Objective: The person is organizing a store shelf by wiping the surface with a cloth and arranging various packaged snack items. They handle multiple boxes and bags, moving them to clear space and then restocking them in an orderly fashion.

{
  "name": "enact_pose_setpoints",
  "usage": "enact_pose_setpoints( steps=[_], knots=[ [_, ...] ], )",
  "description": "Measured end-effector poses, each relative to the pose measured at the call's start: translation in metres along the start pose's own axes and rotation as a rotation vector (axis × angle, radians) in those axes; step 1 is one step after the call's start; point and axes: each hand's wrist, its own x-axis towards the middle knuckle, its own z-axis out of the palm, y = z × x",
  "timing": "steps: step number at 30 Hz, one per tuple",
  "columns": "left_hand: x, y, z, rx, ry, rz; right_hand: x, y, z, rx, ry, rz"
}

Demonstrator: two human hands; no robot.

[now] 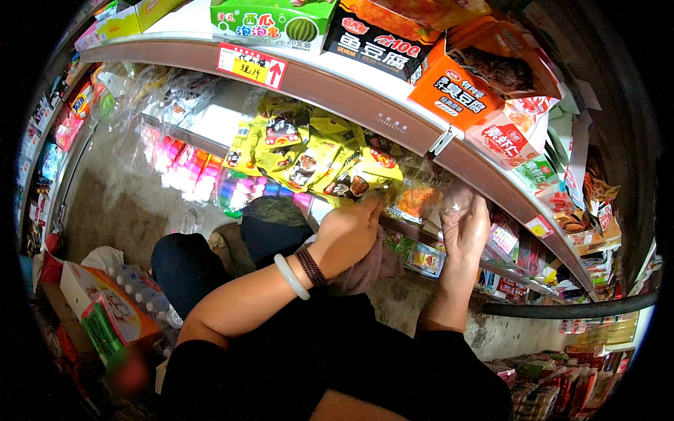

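Note:
My left hand, with a pale bangle and a dark braided bracelet at the wrist, reaches to the right end of a pile of yellow snack packets. Its fingertips are by the rightmost yellow packet and some clear plastic; whether they grip either is hard to see. Just right of them lies a clear packet with an orange food picture. My right hand is raised at that packet's right side, under the shelf edge. Shiny clear plastic is at its palm and fingers, but blur hides whether it is held.
Above runs a brown shelf edge with a price tag. Boxes stand on it, among them a green box and an orange box. Colourful bottles sit below left. A carton and a pack of bottles are on the floor.

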Motion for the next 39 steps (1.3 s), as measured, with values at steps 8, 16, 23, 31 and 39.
enact_pose_setpoints(
  steps=[8,16,23,31,39],
  knots=[
    [0.002,0.008,-0.015,0.031,0.070,0.005,-0.004,0.022,-0.004,-0.273,-0.064,-0.271],
    [0.001,0.030,-0.016,0.076,-0.060,-0.079,-0.048,0.044,0.025,-0.928,-0.062,-0.334],
    [0.011,0.030,0.001,0.151,-0.133,-0.079,-0.065,0.040,0.035,-1.394,-0.129,-0.309],
    [0.013,0.019,0.005,0.408,-0.107,0.118,-0.044,0.026,0.011,-0.756,-0.127,-0.184],
    [0.014,0.000,-0.001,0.498,-0.067,0.149,-0.037,0.008,-0.007,-0.531,-0.154,-0.148]
  ],
)
